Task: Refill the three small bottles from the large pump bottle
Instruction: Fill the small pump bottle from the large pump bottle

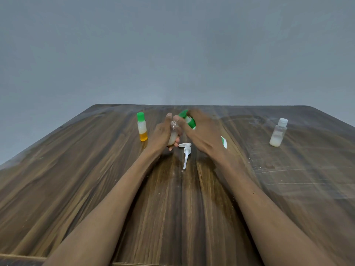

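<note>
Bottles sit across the far half of a wooden table [96,189], and the large one [189,120] is off the surface in the right hand [203,131]. Its long axis is tipped steeply, the green neck end pointing down and left toward the mouth of a small clear bottle [173,134], while the rest of its body runs up and away behind the hand. A white and green edge of it [224,142] shows past the wrist. The right hand's fingers are wrapped around this big bottle, gripping it.

The small clear bottle stands roughly upright in the left hand [161,135], whose fingers curl round its body, thumb raised beside the neck. Its open mouth sits just under the big bottle's neck. Pale creamy liquid fills its lower part; the upper part looks clear.

A white pump head [186,150] lies flat on the table just in front of the two hands, its dip tube pointing toward the person.

To the left, a green-capped small bottle [142,127] stands upright, holding an orange layer at the bottom and a whitish layer above. Well apart on the right, a white-capped clear bottle [279,133] stands leaning slightly in the wide-angle view, with whitish liquid in its lower third.
</note>
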